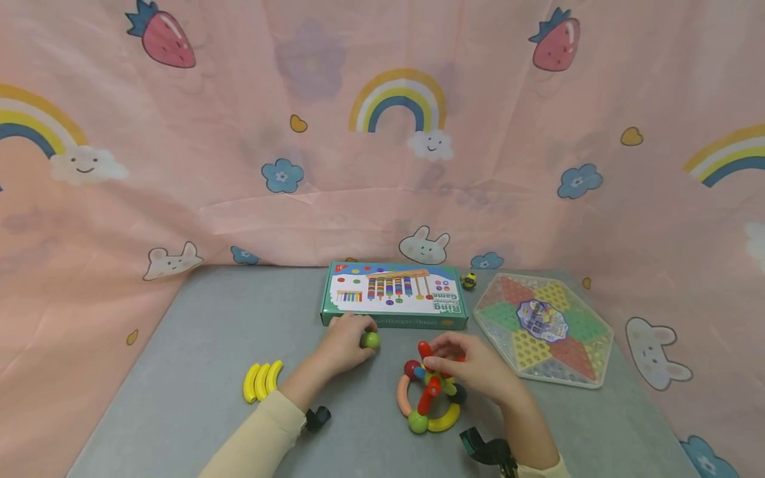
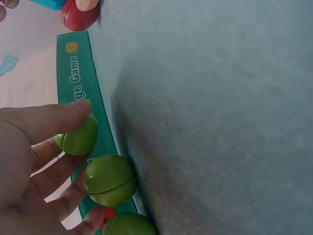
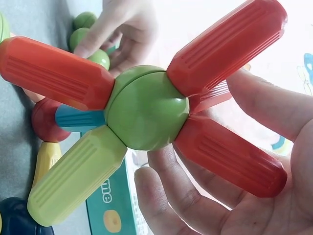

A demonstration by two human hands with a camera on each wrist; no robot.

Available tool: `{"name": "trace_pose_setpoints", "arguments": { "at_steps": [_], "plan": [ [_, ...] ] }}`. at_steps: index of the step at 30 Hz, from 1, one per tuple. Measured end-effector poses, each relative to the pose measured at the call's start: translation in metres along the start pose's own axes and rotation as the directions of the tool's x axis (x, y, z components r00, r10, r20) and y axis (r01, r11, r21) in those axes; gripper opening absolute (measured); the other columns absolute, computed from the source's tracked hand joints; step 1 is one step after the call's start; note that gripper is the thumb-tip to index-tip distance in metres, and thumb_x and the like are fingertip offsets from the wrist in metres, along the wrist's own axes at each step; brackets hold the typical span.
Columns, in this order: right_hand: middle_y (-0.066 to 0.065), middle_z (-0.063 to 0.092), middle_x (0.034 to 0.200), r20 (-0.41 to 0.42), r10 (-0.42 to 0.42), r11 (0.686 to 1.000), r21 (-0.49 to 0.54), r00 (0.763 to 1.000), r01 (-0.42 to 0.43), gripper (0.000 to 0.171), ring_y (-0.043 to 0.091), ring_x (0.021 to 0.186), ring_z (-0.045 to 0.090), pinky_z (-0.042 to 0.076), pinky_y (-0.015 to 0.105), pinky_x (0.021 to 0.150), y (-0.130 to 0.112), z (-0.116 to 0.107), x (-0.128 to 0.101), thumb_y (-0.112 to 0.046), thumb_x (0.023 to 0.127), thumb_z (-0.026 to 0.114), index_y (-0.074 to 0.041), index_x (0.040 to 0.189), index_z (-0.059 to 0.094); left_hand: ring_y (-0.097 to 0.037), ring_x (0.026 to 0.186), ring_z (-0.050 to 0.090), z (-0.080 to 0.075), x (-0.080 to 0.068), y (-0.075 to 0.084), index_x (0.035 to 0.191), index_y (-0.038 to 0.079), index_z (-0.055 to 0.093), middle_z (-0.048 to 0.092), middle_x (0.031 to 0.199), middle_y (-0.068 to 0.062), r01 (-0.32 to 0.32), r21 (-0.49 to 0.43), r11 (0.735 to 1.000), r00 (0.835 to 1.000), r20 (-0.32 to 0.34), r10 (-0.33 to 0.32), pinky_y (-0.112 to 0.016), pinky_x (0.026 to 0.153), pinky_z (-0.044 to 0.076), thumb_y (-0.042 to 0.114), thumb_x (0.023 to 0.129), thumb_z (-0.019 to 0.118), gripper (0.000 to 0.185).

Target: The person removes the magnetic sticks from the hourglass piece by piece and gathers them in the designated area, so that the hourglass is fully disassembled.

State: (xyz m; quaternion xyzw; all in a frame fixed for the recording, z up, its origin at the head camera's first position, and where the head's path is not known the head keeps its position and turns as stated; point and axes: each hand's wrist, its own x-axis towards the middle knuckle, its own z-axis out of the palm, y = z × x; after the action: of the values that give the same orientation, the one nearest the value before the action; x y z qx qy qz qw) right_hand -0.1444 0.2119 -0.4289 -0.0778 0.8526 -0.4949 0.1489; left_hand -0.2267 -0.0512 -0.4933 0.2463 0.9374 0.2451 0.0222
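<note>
The left hand [image 1: 343, 344] pinches a green ball [image 1: 371, 340] between thumb and fingers; the right hand [image 1: 475, 362] grips a ball-and-rod model [image 1: 433, 388] at its red rods [image 1: 425, 349]. The model lies right of the ball, closer to the near edge of the bench [image 1: 197, 372], one rod slanting that way.

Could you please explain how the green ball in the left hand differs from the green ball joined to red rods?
The round green ball shows no rods attached; the green hub ball bears ridged red rods and a light-green rod. The left hand pinches the round green ball; the right hand appears to hold the green hub ball by its rods. Both are green and grooved.
</note>
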Motion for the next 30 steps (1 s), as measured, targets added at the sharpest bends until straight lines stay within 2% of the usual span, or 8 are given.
{"name": "trace_pose_setpoints", "arguments": {
  "at_steps": [8, 14, 18, 21, 25, 28, 30],
  "plan": [
    [0.005, 0.071, 0.101, 0.001, 0.001, 1.0, -0.003, 1.0, -0.001, 0.037, 0.02, 0.09, 0.062, 0.057, 0.036, 0.076, -0.002, 0.0, 0.0, -0.034, 0.092, 0.074, -0.006, 0.116, 0.067, -0.017, 0.093, 0.054, 0.007, 0.0, -0.005, 0.11, 0.015, 0.069, 0.068, 0.098, 0.003, 0.027, 0.043, 0.999, 0.999, 0.041, -0.029, -0.042, 0.087, 0.04, 0.021, 0.082, 0.085, 0.033],
    [0.006, 0.07, 0.101, 0.004, -0.003, 1.0, 0.007, 1.0, 0.003, 0.037, 0.021, 0.09, 0.062, 0.057, 0.037, 0.076, -0.003, 0.001, -0.001, -0.032, 0.093, 0.073, -0.005, 0.118, 0.067, -0.019, 0.094, 0.054, 0.006, -0.001, -0.004, 0.113, 0.012, 0.068, 0.068, 0.102, -0.002, 0.046, 0.041, 0.998, 0.997, 0.064, -0.049, -0.038, 0.081, 0.041, 0.018, 0.083, 0.084, 0.034],
    [0.006, 0.07, 0.101, 0.003, 0.001, 1.0, 0.005, 1.0, -0.001, 0.037, 0.021, 0.09, 0.062, 0.056, 0.037, 0.075, -0.004, 0.001, -0.001, -0.032, 0.093, 0.074, -0.005, 0.117, 0.067, -0.023, 0.107, 0.056, 0.0, -0.004, 0.002, 0.119, 0.012, 0.067, 0.067, 0.116, -0.005, 0.033, 0.025, 0.999, 0.999, 0.032, -0.034, -0.043, 0.093, 0.046, 0.018, 0.082, 0.084, 0.041],
    [0.006, 0.071, 0.102, 0.003, -0.001, 1.0, 0.009, 1.0, 0.001, 0.038, 0.021, 0.09, 0.062, 0.057, 0.037, 0.075, -0.004, 0.0, -0.002, -0.032, 0.093, 0.074, -0.005, 0.118, 0.067, -0.024, 0.115, 0.057, -0.01, -0.009, 0.014, 0.123, 0.012, 0.066, 0.063, 0.125, -0.005, 0.006, -0.037, 0.999, 0.999, -0.037, -0.008, -0.045, 0.102, 0.047, 0.018, 0.083, 0.083, 0.043],
    [0.008, 0.071, 0.107, 0.014, -0.007, 0.999, 0.034, 1.0, 0.007, 0.04, 0.021, 0.094, 0.064, 0.057, 0.039, 0.078, -0.001, -0.004, -0.004, -0.03, 0.093, 0.073, -0.004, 0.122, 0.065, -0.022, 0.112, 0.062, -0.023, -0.019, 0.039, 0.125, 0.011, 0.065, 0.065, 0.125, -0.005, -0.051, -0.2, 0.978, 0.996, -0.076, 0.037, -0.041, 0.096, 0.054, 0.018, 0.088, 0.079, 0.041],
    [0.01, 0.071, 0.111, 0.026, -0.006, 0.999, 0.04, 1.0, 0.005, 0.043, 0.023, 0.1, 0.066, 0.057, 0.04, 0.081, 0.0, -0.008, -0.007, -0.028, 0.092, 0.075, -0.003, 0.125, 0.063, -0.021, 0.112, 0.063, -0.019, -0.026, 0.055, 0.128, 0.013, 0.064, 0.068, 0.125, -0.005, -0.068, -0.289, 0.955, 0.998, -0.018, 0.065, -0.039, 0.094, 0.054, 0.017, 0.09, 0.077, 0.04],
    [0.012, 0.07, 0.114, 0.031, -0.001, 1.0, 0.029, 1.0, 0.0, 0.045, 0.023, 0.103, 0.065, 0.057, 0.042, 0.083, 0.0, -0.011, -0.009, -0.028, 0.091, 0.076, -0.003, 0.126, 0.063, -0.019, 0.113, 0.062, -0.01, -0.027, 0.06, 0.128, 0.014, 0.066, 0.069, 0.124, -0.003, -0.077, -0.309, 0.948, 0.996, 0.026, 0.089, -0.037, 0.095, 0.054, 0.015, 0.089, 0.076, 0.04]
  ]
}}
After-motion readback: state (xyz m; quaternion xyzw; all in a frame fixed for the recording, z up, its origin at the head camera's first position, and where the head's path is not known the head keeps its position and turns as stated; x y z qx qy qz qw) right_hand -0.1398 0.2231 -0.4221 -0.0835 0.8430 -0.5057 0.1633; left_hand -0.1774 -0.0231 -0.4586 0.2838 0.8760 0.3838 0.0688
